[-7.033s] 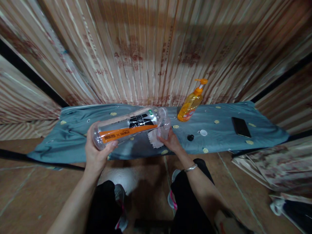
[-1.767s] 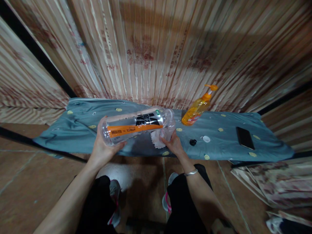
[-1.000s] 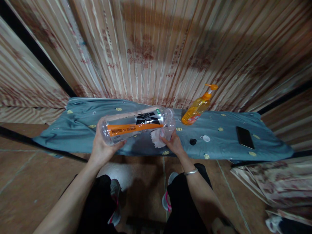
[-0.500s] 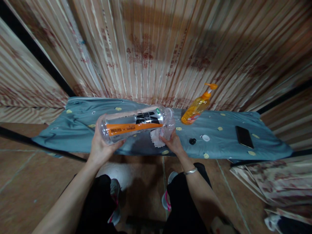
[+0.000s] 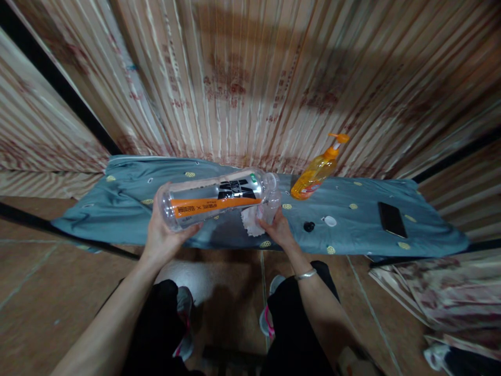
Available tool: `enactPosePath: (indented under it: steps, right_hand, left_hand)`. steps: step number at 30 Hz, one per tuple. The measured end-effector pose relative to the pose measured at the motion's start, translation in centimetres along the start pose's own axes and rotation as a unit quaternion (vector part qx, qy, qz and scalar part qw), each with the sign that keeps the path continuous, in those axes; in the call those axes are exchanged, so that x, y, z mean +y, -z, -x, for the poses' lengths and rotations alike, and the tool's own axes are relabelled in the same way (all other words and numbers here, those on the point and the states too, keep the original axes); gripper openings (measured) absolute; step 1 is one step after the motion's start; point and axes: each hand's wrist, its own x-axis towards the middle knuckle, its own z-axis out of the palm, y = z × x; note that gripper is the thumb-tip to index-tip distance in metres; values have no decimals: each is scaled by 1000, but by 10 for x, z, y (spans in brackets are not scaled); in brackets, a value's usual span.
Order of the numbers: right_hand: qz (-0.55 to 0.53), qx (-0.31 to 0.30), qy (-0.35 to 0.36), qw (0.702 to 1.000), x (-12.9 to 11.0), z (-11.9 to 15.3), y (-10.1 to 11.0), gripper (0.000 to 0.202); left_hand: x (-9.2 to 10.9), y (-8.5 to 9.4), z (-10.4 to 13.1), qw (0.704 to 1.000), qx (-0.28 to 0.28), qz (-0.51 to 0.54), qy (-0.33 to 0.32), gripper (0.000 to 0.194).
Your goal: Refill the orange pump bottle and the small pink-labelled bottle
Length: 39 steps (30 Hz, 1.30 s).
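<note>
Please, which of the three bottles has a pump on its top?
The bottle with amber liquid; the large labelled bottle and the small clear bottle show none.

Dim, slightly blurred view; shadowed curtain (image 5: 235, 78), pale glare on floor (image 5: 188, 282).

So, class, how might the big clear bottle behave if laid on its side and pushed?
The big bottle in the left hand looks like thin plastic, so it would probably flex if squeezed. Its rounded body might roll, though the wrinkled cloth could slow it.
</note>
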Motion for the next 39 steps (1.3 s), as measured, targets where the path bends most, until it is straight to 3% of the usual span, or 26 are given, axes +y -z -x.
enactPosePath:
  steps: [10,25,39]
  right_hand:
    - [-15,5,21,1000,3,0,-1,80]
    - [1,0,18,1000,-3,1,1,78]
    - [3,8,13,1000,-2,1,1,80]
  left_hand:
    - [-4,2,0,1000,6,-14,1,102]
    - [-1,2,-1,1000,-1,-1,18,105]
    - [1,1,0,1000,0,-1,-4,101]
